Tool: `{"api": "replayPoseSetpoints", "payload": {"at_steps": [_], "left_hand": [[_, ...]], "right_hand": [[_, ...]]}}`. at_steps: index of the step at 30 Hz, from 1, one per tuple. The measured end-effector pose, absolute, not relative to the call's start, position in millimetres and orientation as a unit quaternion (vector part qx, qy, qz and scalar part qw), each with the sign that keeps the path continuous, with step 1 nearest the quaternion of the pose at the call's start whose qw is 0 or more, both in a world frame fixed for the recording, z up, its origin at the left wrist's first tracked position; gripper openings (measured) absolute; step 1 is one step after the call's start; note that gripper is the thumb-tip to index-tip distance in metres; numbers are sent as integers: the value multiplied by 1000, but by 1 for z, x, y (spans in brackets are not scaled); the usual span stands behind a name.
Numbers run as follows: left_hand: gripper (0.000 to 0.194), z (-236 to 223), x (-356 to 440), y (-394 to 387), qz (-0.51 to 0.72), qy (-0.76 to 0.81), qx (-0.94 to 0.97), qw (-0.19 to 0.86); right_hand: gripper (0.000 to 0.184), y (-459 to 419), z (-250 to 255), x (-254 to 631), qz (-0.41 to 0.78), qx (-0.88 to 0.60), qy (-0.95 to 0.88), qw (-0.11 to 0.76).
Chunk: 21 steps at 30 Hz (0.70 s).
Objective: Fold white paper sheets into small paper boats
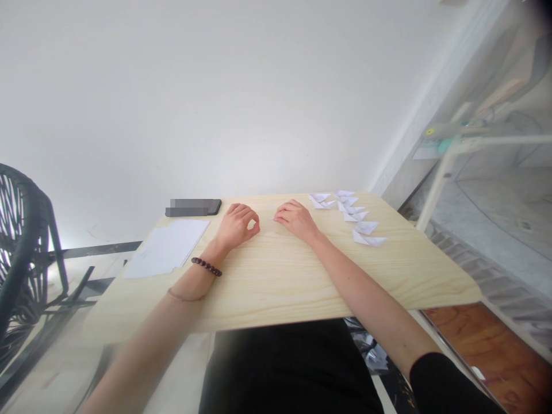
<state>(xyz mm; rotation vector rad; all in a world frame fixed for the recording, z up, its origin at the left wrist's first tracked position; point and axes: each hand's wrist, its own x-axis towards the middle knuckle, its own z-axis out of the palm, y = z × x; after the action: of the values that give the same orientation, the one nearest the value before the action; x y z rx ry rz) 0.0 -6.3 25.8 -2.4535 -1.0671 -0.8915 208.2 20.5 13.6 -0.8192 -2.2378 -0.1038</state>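
My left hand (238, 225) is over the middle of the table, thumb and forefinger curled into a ring with their tips together. Nothing shows in that ring but the table top. A short gap away, my right hand (296, 219) has its fingers pinched together, pointing left. A tiny pale bit seems to stick out at its fingertips, too small to name. Right of that hand lie several folded white paper pieces with pointed ends, among them a near one (369, 234) and a far one (321, 201).
White paper sheets (166, 247) lie at the left of the wooden table (276, 287). Behind them is a dark phone-like object (214, 207), partly blurred. A wall (259, 103) rises behind the table. A black woven chair (26, 247) stands left, a white metal frame (444, 172) right.
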Motion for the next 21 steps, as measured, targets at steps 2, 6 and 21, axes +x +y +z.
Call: {"api": "replayPoseSetpoints", "payload": {"at_steps": [2, 6, 21], "left_hand": [[10, 26, 1, -7, -309, -368, -863, 157], [11, 27, 4, -9, -297, -363, -871, 147], [11, 25, 3, -7, -292, -373, -869, 143]], "right_hand": [[12, 19, 13, 205, -40, -314, -875, 367], [12, 15, 12, 197, -44, -304, -882, 358], [10, 17, 9, 197, -38, -320, -877, 356]]}}
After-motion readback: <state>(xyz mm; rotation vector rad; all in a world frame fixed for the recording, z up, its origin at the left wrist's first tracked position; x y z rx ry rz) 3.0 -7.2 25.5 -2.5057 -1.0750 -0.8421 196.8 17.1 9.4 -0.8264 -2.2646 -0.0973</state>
